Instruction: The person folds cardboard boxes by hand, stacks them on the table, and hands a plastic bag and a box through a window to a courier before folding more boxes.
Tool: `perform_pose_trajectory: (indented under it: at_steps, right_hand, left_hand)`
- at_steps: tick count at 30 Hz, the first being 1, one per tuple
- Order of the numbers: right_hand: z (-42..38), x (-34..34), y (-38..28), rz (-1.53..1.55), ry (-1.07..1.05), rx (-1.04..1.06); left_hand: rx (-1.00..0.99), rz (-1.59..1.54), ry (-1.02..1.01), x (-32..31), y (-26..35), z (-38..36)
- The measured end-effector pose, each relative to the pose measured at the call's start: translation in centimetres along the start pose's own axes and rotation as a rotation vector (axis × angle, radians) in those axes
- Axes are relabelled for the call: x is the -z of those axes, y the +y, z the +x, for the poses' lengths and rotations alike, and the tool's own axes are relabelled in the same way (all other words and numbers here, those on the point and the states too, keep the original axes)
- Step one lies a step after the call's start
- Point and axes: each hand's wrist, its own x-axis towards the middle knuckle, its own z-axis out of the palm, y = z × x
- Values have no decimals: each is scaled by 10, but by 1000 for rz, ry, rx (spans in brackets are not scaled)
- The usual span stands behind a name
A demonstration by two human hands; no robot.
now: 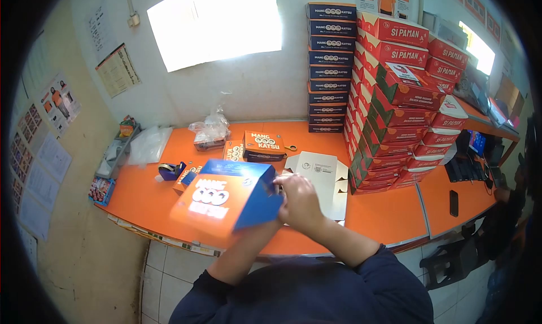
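Note:
An orange and blue MANG KATSU carton (pixel 209 197) is held up, tilted and blurred by motion, above the front of the orange table (pixel 384 217). At the carton's blue right end, my right hand (pixel 301 198) is closed with its fingers curled on the end's edge. My left forearm passes behind the carton's lower right corner; the left hand and its fingers are hidden there. Just beyond my right hand, a flat, unfolded carton (pixel 324 183) lies with its pale grey side up. Smaller MANG KATSU boxes (pixel 264 144) stand behind the held carton.
Tall stacks of navy MANG KATSU boxes (pixel 331 73) and red SI PAMAN boxes (pixel 409 92) rise on the right. A tape dispenser (pixel 170 171), clear plastic bags (pixel 149 145) and a grey tray (pixel 117 153) are at left. A phone (pixel 454 203) lies at far right.

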Motion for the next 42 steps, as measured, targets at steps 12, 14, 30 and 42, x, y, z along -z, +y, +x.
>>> perform_pose_trajectory:
  at_steps: [12,14,30,42]
  right_hand:
    - [-21,8,31,154,-232,-19]
    - [-25,9,22,222,-225,-178]
    - [-64,5,131,655,-846,-690]
    - [-179,-34,106,-154,-791,-181]
  left_hand:
    - [-22,36,-251,17,24,-1]
    - [-19,38,-263,8,21,-6]
    - [146,95,-1110,-48,18,-41]
    - [-177,356,-1069,-10,-61,-89]
